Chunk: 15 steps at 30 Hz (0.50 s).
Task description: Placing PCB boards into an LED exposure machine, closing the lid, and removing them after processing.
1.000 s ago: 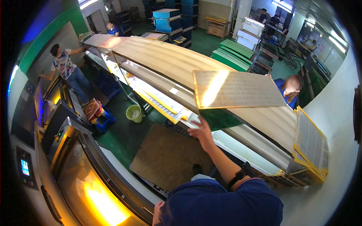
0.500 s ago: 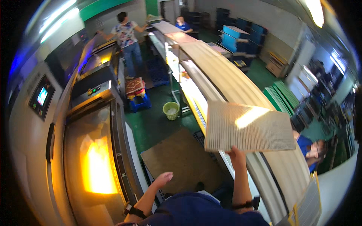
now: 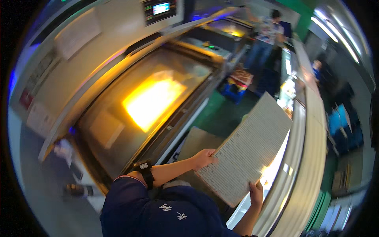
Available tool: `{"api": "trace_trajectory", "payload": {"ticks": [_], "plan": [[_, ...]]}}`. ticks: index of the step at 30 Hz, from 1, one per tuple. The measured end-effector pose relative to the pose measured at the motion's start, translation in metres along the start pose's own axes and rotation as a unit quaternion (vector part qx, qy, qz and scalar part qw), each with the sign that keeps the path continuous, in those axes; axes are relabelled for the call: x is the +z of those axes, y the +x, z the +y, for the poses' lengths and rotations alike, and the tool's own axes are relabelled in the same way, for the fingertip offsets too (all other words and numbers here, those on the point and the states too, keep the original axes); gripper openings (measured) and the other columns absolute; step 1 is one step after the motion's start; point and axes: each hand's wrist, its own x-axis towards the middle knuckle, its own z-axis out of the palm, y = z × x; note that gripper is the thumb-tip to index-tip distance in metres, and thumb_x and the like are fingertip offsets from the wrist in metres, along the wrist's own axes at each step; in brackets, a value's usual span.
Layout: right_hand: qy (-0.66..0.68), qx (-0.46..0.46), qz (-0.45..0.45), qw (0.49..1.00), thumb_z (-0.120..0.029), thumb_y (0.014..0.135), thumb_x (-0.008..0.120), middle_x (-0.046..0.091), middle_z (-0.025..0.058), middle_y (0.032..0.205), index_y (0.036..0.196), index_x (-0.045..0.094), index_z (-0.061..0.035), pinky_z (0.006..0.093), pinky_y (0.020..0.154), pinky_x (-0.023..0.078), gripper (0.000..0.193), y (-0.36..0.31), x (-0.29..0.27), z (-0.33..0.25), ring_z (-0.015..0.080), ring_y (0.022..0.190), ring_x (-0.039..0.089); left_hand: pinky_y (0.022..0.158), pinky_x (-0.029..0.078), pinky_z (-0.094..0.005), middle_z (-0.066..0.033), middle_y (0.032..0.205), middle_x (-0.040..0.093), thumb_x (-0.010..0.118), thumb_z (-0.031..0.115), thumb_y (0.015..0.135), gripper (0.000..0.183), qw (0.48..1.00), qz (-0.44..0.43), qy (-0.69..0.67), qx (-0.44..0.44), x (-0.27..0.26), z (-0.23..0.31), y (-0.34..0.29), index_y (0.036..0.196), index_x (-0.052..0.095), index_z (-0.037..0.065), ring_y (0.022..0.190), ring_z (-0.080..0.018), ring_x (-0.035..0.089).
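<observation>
A thin rectangular panel [image 3: 249, 148], pale grey with a fine grid of small marks, is held up at a slant in front of me. My left hand [image 3: 205, 158] grips its left edge, thumb over the face. At its lower right edge, my right hand [image 3: 256, 193] is closed on the panel as well. The fingers behind the panel are hidden. Left of the panel lies a machine's framed glass bed [image 3: 106, 130], with a bright yellow glow [image 3: 152, 104] on it.
A long pale conveyor-like bench [image 3: 306, 158] runs along my right. Ahead stand a blue stool [image 3: 233, 91] with stacked red and yellow items and a person [image 3: 268, 35] in a patterned top. Another person [image 3: 316, 68] sits farther right. A control screen [image 3: 161, 8] is on the machine.
My view has swung left toward the glowing machine. The panel has moved off the bench side to in front of me, and my left hand, free before, now grips it too.
</observation>
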Motion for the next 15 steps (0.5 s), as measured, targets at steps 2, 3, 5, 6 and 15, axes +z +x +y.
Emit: {"api": "trace_trajectory", "payload": {"ticks": [2,3,5,6,15], "plan": [[-0.034,-0.012,-0.024,0.999,-0.016,0.093,0.061,0.065,0.0085,0.12,0.132,0.055,0.0031,0.0305,0.093,0.045,0.044,0.042,0.046,0.01,0.0171,0.105,0.06,0.088,0.052,-0.0315,-0.008,0.113,0.068,0.061,0.003,0.094,0.032,0.995,0.09,-0.03,0.026,-0.025,0.001,-0.032,0.126,0.058,-0.001,0.099,-0.0135,0.064],[-0.055,0.007,-0.071,0.996,-0.016,0.094,0.06,0.065,0.007,0.12,0.135,0.053,0.0016,0.0282,0.089,0.045,0.045,0.06,0.066,0.014,0.0144,0.102,0.059,0.088,0.052,-0.0323,-0.0076,0.112,0.068,0.06,0.004,0.095,0.031,0.987,0.146,-0.046,0.051,-0.036,-0.001,-0.05,0.126,0.058,-0.001,0.099,-0.0143,0.064],[-0.085,0.018,-0.158,0.984,-0.018,0.096,0.058,0.063,0.0043,0.121,0.141,0.048,-0.0008,0.0232,0.078,0.043,0.049,0.091,0.106,0.036,0.0087,0.094,0.056,0.089,0.052,-0.0329,-0.008,0.112,0.068,0.06,0.004,0.095,0.031,0.962,0.259,-0.04,0.078,-0.082,-0.045,-0.074,0.126,0.058,-0.002,0.1,-0.0147,0.064],[-0.102,0.025,-0.164,0.981,-0.019,0.097,0.057,0.061,0.0049,0.125,0.142,0.046,-0.0015,0.0252,0.081,0.045,0.05,0.098,0.14,0.031,0.0108,0.099,0.057,0.089,0.052,-0.0335,-0.0084,0.112,0.068,0.059,0.005,0.096,0.032,0.936,0.337,-0.022,0.103,-0.108,-0.066,-0.082,0.126,0.058,-0.002,0.1,-0.0152,0.064],[-0.225,0.128,-0.442,0.859,-0.027,0.1,0.057,0.061,0.0106,0.13,0.142,0.048,-0.0049,0.0319,0.089,0.048,0.048,0.151,0.289,0.071,0.0197,0.107,0.063,0.093,0.05,-0.0395,-0.014,0.119,0.064,0.054,0.01,0.099,0.034,0.756,0.627,-0.126,0.139,-0.236,-0.131,-0.231,0.131,0.051,-0.003,0.105,-0.0241,0.063]]}}
